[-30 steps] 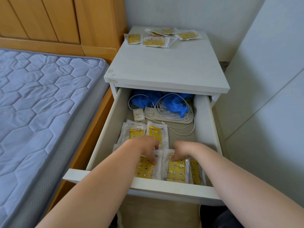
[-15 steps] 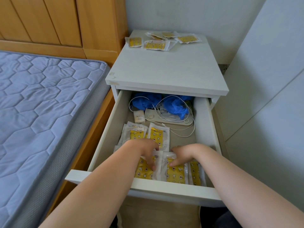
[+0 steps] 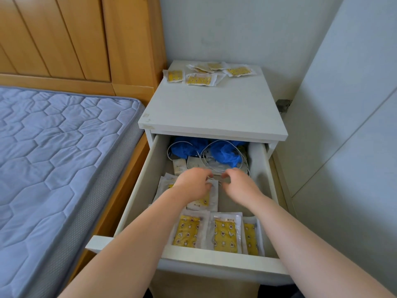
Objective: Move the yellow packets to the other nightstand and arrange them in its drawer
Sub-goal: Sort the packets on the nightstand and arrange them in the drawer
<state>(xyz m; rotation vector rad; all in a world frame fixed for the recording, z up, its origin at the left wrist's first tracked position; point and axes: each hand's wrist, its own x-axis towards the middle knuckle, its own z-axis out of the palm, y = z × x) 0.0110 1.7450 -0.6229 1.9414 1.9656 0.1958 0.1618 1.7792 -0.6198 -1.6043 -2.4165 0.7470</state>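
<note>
Reaching into the nightstand drawer, the left hand covers a yellow packet, the right hand just beside it; both curl-fingered, grips unclear.

small white box reading roughly "ace", packet print illegible

Bedroom corner: blue quilted mattress on wooden bed frame, panelled wooden headboard, pale grey wall, white cabinet panels at right.
</note>
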